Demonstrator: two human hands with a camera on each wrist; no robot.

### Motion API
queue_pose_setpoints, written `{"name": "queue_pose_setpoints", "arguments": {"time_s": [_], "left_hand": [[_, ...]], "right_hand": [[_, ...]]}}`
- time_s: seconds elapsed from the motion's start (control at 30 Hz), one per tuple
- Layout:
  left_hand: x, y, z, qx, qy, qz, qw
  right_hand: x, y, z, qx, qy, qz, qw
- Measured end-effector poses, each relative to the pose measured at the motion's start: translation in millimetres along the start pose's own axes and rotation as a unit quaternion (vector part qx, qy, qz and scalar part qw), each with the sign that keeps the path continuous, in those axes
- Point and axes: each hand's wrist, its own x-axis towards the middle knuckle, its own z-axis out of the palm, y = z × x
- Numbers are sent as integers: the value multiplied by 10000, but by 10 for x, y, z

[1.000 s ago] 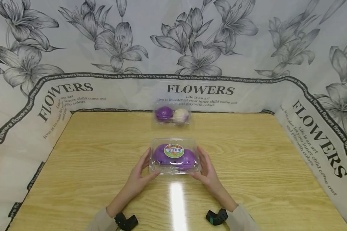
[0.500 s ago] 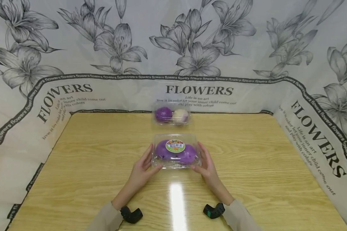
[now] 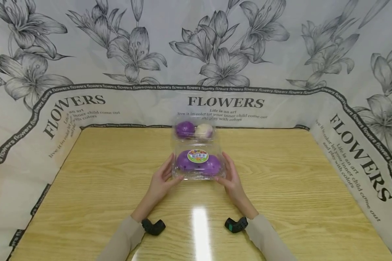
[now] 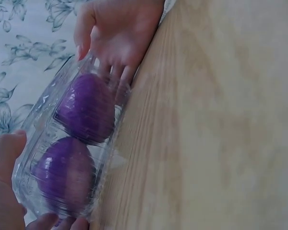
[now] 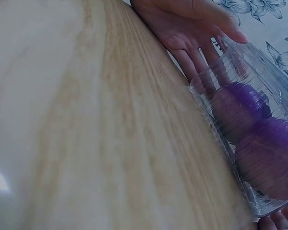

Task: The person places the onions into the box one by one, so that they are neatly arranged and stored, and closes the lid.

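A clear plastic clamshell box [image 3: 198,167] lies between both hands in the head view. Inside are two rounded purple pieces of produce [image 4: 86,109], their exact kind unclear; an oval label [image 3: 197,156] marks the lid. The left hand [image 3: 161,179] grips the left end, its thumb at the near corner and its fingers along the side. At the opposite end the right hand [image 3: 232,180] holds on the same way. Both wrist views show fingertips partly hidden behind or under the box. Whether its base touches the table cannot be told.
A second clear box [image 3: 194,132], holding one purple and one whitish round piece, stands at the far edge of the wooden table [image 3: 274,163]. In the head view the held box's far edge meets its near side. A flower-print cloth [image 3: 143,105] encloses the back and sides.
Both hands have carried the labelled box forward, away from the body, up to the near side of the second box. The grip looks the same, and the second box stays put.
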Motion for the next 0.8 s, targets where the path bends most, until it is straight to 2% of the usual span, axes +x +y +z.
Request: {"name": "queue_pose_setpoints", "arguments": {"time_s": [0.23, 0.37, 0.5, 0.8], "left_hand": [[-20, 271, 17, 53, -101, -84, 9999], [-31, 178, 9, 62, -29, 9, 10000], [-14, 18, -14, 133, 50, 83, 9999], [-3, -16, -33, 59, 46, 117, 9999]], "right_hand": [[23, -12, -17, -37, -12, 123, 9999], [10, -17, -14, -108, -45, 223, 9997], [11, -22, -4, -106, -69, 235, 9996], [16, -15, 7, -135, -69, 265, 9995]]}}
